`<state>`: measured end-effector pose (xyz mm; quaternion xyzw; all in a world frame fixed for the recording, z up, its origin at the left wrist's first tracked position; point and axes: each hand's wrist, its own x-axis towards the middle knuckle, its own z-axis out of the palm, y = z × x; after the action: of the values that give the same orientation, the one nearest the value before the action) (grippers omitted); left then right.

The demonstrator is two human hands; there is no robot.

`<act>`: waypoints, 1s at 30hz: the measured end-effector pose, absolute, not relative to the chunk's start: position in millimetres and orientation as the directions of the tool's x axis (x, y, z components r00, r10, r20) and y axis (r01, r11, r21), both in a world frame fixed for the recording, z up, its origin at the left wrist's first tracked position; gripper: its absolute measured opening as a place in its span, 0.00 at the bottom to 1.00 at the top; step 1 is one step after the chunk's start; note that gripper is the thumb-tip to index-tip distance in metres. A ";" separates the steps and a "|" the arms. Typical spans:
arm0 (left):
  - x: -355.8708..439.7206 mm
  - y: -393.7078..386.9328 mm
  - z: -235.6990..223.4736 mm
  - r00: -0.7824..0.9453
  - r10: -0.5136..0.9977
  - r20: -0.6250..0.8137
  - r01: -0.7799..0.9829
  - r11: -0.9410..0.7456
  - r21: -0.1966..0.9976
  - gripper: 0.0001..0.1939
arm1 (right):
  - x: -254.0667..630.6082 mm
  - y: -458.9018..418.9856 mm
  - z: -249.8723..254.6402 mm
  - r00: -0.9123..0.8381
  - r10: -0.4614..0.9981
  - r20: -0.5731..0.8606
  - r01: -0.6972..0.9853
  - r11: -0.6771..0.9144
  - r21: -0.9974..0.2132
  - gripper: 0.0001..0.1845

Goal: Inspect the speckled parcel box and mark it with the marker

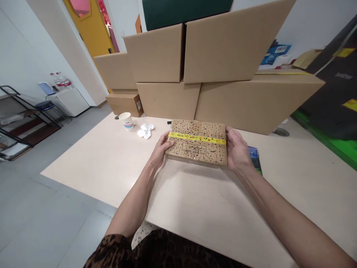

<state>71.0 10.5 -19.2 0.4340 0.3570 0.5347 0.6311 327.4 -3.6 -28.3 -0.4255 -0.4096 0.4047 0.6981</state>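
Head view: one flat cardboard parcel, dark-speckled, with yellow tape across its top, held level or nearly so above or on the bench; contact of its underside cannot be told. Edges: beyond the parcel, large stacked cartons close off the far side; nearer the wearer than the parcel, a stretch of pale bench top runs to the front edge; left of the parcel, bench top runs out to a corner, with floor past it. Left of the parcel, well apart from the left hand: one crumpled white tissue, then one paper cup. Right of the parcel, partly behind the wrist: one flat dark item. Left hand: gripping the parcel's left side, thumb on top; forearm slanting up from the wearer, patterned sleeve below the elbow side. Right hand: pressed along the parcel's right side, fingers toward its far corner, thumb hidden; bare forearm reaching diagonally from nearer the wearer and right of the parcel.
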 end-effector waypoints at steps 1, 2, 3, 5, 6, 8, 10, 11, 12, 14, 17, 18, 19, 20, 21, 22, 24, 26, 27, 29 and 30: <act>70.3 9.8 -17.0 0.150 0.986 0.067 -0.384 -0.005 0.923 0.31 | 327.5 -5.6 -22.8 0.371 0.897 0.239 -0.247 0.344 -0.906 0.19; 69.4 9.3 -14.8 0.128 0.985 0.118 -0.397 -0.058 0.916 0.29 | 327.5 -7.8 -17.8 0.399 0.884 0.246 -0.276 0.371 -0.886 0.18; 68.4 9.0 -12.8 0.110 0.981 0.160 -0.406 -0.103 0.908 0.27 | 327.4 -9.9 -13.6 0.402 0.878 0.262 -0.294 0.394 -0.871 0.17; 66.8 8.8 -9.8 0.085 0.973 0.215 -0.416 -0.161 0.895 0.27 | 327.0 -12.6 -9.0 0.389 0.877 0.284 -0.300 0.412 -0.860 0.16; 66.3 9.0 -9.0 0.079 0.971 0.227 -0.419 -0.175 0.891 0.27 | 326.6 -13.0 -8.6 0.395 0.876 0.278 -0.303 0.409 -0.861 0.16; 66.2 9.5 -9.1 0.058 0.972 0.226 -0.414 -0.183 0.892 0.28 | 325.5 -12.3 -10.4 0.435 0.867 0.242 -0.311 0.397 -0.864 0.15; 67.3 9.9 -10.8 0.040 0.980 0.195 -0.374 -0.166 0.912 0.29 | 324.0 -10.4 -13.7 0.474 0.858 0.200 -0.316 0.378 -0.870 0.15; 68.0 9.9 -11.7 0.038 0.984 0.173 -0.343 -0.150 0.927 0.28 | 323.1 -9.5 -15.2 0.487 0.855 0.181 -0.316 0.366 -0.875 0.14; 68.9 9.8 -12.6 0.042 0.988 0.149 -0.310 -0.129 0.942 0.26 | 322.2 -8.8 -16.3 0.496 0.853 0.164 -0.318 0.354 -0.879 0.14; 70.5 9.3 -13.4 0.066 0.992 0.107 -0.264 -0.087 0.961 0.24 | 320.4 -8.6 -17.2 0.511 0.848 0.139 -0.330 0.343 -0.880 0.12; 71.6 8.6 -11.8 0.083 0.989 0.124 -0.290 -0.095 0.952 0.23 | 319.2 -10.6 -14.9 0.518 0.843 0.149 -0.358 0.371 -0.857 0.10; 71.5 8.5 -10.8 0.073 0.984 0.162 -0.322 -0.131 0.938 0.24 | 319.4 -11.5 -13.6 0.516 0.840 0.168 -0.364 0.393 -0.844 0.09; 71.1 8.5 -9.8 0.054 0.976 0.209 -0.358 -0.176 0.917 0.25 | 319.8 -12.2 -12.3 0.513 0.836 0.193 -0.369 0.418 -0.830 0.09; 70.6 8.6 -8.9 0.030 0.966 0.256 -0.395 -0.224 0.891 0.26 | 320.5 -12.6 -11.1 0.509 0.833 0.217 -0.374 0.441 -0.816 0.08; 69.8 8.8 -8.2 0.005 0.956 0.292 -0.427 -0.262 0.866 0.26 | 321.3 -12.7 -10.3 0.503 0.831 0.236 -0.380 0.458 -0.803 0.08; 69.0 9.0 -7.8 -0.019 0.950 0.311 -0.451 -0.286 0.846 0.26 | 322.1 -12.6 -9.9 0.494 0.835 0.241 -0.391 0.461 -0.797 0.09; 67.1 9.7 -7.9 -0.050 0.953 0.299 -0.471 -0.287 0.834 0.25 | 323.4 -11.5 -10.7 0.472 0.857 0.206 -0.424 0.426 -0.799 0.10; 65.5 10.4 -9.1 -0.068 0.966 0.250 -0.466 -0.252 0.848 0.25 | 323.9 -10.0 -13.1 0.451 0.882 0.137 -0.456 0.359 -0.814 0.12; 65.1 10.6 -9.9 -0.073 0.971 0.225 -0.461 -0.233 0.856 0.26 | 323.7 -9.2 -14.7 0.446 0.889 0.103 -0.462 0.327 -0.825 0.12; 65.4 11.0 -11.5 -0.087 0.978 0.191 -0.454 -0.210 0.866 0.27 | 322.5 -8.1 -17.8 0.463 0.885 0.052 -0.443 0.281 -0.851 0.12; 66.3 10.9 -12.2 -0.101 0.979 0.176 -0.451 -0.203 0.869 0.26 | 321.5 -7.7 -19.2 0.480 0.876 0.035 -0.421 0.266 -0.867 0.11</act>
<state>66.3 10.9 -12.2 0.3999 0.3301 0.6645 0.5380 321.5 -7.7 -19.2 -0.4238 -0.2686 0.4332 0.7488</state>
